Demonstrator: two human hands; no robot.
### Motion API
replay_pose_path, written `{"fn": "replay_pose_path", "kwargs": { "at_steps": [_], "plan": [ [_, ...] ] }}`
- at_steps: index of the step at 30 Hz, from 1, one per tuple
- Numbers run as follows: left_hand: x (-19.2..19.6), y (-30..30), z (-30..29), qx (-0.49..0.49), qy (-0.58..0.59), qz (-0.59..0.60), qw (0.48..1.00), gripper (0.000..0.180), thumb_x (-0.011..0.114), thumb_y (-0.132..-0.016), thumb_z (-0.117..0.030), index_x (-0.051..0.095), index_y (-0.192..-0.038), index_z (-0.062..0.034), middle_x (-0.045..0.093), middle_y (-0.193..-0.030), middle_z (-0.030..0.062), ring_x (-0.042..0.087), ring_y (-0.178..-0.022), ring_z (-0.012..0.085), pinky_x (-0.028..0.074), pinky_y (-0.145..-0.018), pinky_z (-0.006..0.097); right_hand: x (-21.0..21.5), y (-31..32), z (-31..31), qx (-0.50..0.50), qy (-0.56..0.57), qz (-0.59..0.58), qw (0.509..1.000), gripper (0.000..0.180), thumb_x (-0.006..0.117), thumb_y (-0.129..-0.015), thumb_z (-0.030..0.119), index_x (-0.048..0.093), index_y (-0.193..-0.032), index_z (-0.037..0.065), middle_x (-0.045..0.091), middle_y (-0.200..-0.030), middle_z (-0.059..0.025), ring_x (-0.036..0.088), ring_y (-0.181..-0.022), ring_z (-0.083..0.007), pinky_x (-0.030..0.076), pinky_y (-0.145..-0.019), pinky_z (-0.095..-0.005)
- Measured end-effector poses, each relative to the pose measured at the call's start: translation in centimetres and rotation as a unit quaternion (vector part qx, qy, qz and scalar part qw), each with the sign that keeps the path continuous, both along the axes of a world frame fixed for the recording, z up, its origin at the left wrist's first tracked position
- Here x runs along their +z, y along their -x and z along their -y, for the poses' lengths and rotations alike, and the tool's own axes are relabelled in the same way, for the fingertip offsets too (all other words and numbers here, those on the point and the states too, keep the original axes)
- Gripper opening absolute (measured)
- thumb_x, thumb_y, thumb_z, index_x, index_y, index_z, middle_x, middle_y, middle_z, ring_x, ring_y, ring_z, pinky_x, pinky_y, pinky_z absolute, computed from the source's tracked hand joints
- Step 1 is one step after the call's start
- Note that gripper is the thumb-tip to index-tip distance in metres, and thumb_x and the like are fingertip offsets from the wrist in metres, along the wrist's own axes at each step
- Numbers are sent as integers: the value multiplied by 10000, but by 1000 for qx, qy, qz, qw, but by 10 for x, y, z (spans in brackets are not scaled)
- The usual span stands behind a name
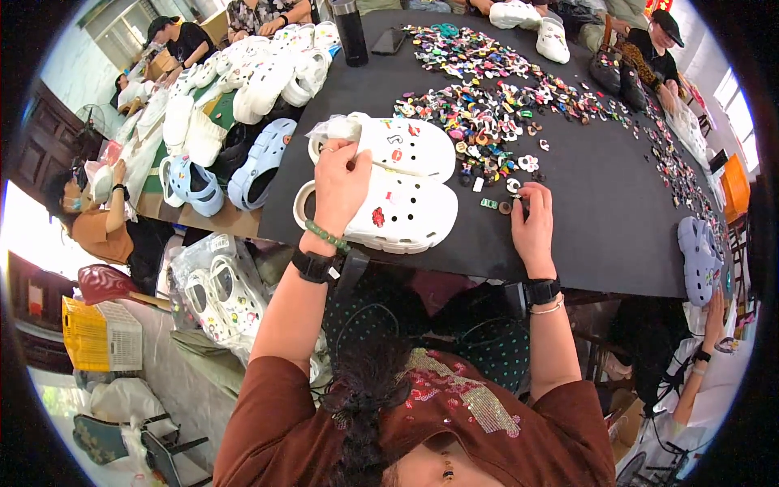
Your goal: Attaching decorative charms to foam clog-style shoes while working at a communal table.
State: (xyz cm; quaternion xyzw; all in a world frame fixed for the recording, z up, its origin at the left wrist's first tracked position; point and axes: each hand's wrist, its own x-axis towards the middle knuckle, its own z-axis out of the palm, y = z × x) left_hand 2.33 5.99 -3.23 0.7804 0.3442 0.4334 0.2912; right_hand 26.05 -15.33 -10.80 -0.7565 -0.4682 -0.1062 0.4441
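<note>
Your left hand (341, 183) was bent over the heel end of two white clogs (422, 213), which lay side by side on the black worktop (604, 231); whether its curled grip held one could not be told. Your right hand (535, 223), its grip narrow, was beside a round brown charm (505, 208); whether it pinched anything was unclear.

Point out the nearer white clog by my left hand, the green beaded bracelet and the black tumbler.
Nearer white clog (403, 209), head view: perforated upper.
Green beaded bracelet (326, 237), head view: beads.
Black tumbler (350, 35), head view: body.
</note>
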Motion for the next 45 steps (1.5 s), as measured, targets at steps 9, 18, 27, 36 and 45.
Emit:
{"fn": "replay_pose_path", "kwargs": {
  "at_steps": [9, 18, 27, 36, 45],
  "plan": [
    [-8, -1, -8, 7, -54, 5, 998, 217, 652, -849, -141, 669, -872, 74, 622, -963, 196, 606, -753, 293, 490, -696, 377, -3, -3, -2, 6, -1, -5, 1000, 164, 617, -858, -10, 542, -1004, -1, 561, -1134, -180, 545, -1079, -370, 458, -929, -430],
    [-6, -2, -6, 0, -30, 9, 1000, 211, 651, -843, -140, 662, -843, 71, 614, -942, 191, 603, -745, 298, 488, -688, 379, 28, -4, -18, 45, 7, 21, 999, 218, 699, -835, 40, 557, -995, -2, 567, -1118, -191, 547, -1070, -380, 457, -920, -434],
    [-9, -1, -6, 1, -25, 18, 1000, 198, 649, -838, -122, 662, -844, 75, 617, -951, 196, 605, -734, 298, 490, -675, 382, 97, 12, -115, 278, 49, 26, 959, 433, 797, -757, 162, 627, -1139, 51, 610, -1131, -110, 585, -1076, -284, 470, -921, -369],
    [-12, -2, -8, 5, -69, 4, 998, 196, 664, -858, -130, 682, -904, 59, 617, -946, 165, 608, -728, 256, 482, -660, 347, 86, -2, -181, 358, 148, -64, 920, 398, 851, -678, 187, 666, -1009, 65, 636, -960, -83, 602, -909, -217, 487, -800, -338],
    [-11, -2, -10, 7, -51, -8, 999, 203, 672, -858, -145, 683, -883, 55, 609, -944, 166, 611, -735, 253, 488, -664, 340, 82, -7, -195, 359, 146, -129, 913, 225, 813, -721, 117, 713, -904, 32, 686, -814, -74, 642, -768, -173, 506, -715, -323]
  ]
}}
